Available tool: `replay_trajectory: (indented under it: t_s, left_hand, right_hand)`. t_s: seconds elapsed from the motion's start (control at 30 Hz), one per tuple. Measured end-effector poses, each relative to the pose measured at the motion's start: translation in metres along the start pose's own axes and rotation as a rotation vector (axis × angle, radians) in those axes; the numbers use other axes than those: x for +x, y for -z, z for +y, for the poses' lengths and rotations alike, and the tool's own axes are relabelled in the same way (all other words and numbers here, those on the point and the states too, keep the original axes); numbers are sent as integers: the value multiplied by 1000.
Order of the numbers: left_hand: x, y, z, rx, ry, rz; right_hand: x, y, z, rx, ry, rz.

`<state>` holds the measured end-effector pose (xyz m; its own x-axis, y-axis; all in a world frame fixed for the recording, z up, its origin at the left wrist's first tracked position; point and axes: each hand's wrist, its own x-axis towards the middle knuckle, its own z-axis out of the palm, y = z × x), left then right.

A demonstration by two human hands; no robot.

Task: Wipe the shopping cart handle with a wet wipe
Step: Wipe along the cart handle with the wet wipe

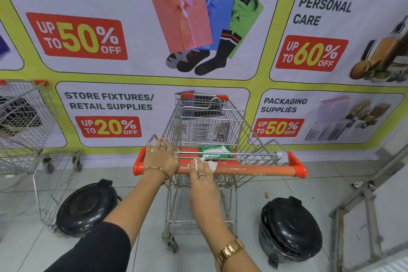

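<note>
A steel shopping cart (pixel 212 121) stands in front of me with an orange handle (pixel 254 170) running across its near end. My left hand (pixel 160 158) lies flat over the handle's left part, fingers spread forward. My right hand (pixel 199 171) presses a white wet wipe (pixel 212 165) onto the handle just left of its middle. A green pack of wipes (pixel 217 152) lies on the red child-seat flap behind the handle.
Two black lidded bins (pixel 87 207) (pixel 289 229) stand on the tiled floor left and right of the cart. Another wire cart (pixel 24 117) is at the far left. A metal frame (pixel 362 194) leans at the right. A printed sale banner (pixel 154 28) covers the wall ahead.
</note>
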<state>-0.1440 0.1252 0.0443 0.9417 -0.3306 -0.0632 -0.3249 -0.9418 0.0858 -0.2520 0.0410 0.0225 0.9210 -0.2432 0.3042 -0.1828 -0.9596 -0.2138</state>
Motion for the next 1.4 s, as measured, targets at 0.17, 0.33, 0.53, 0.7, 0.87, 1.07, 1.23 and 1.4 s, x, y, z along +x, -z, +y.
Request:
replay_trajectory:
  t_s: [0.17,0.33,0.53,0.7,0.87,1.07,1.23,1.4]
  left_hand:
    - [2,0,-2,-76,-13,-9]
    - [1,-2,8,-92,1,2]
    - [0,-2,9,-121,-4,4]
    - [-3,-1,9,-155,-9,5]
    - [-5,-3,16,-166,2,14]
    - [-7,-3,14,-201,-6,7]
    - [-9,-4,21,-185,-1,2]
    - [-8,-7,22,-178,-2,-1]
  right_hand:
    - [-12,16,54,105,-55,12]
    - [-3,11,45,86,-107,50]
    - [-1,3,10,-36,113,2]
    - [-7,6,47,-122,80,64]
    - [-2,2,19,-162,71,28]
    - [-11,-3,38,-229,138,59]
    - [-9,1,47,-212,0,53]
    - [-3,2,19,-223,60,64]
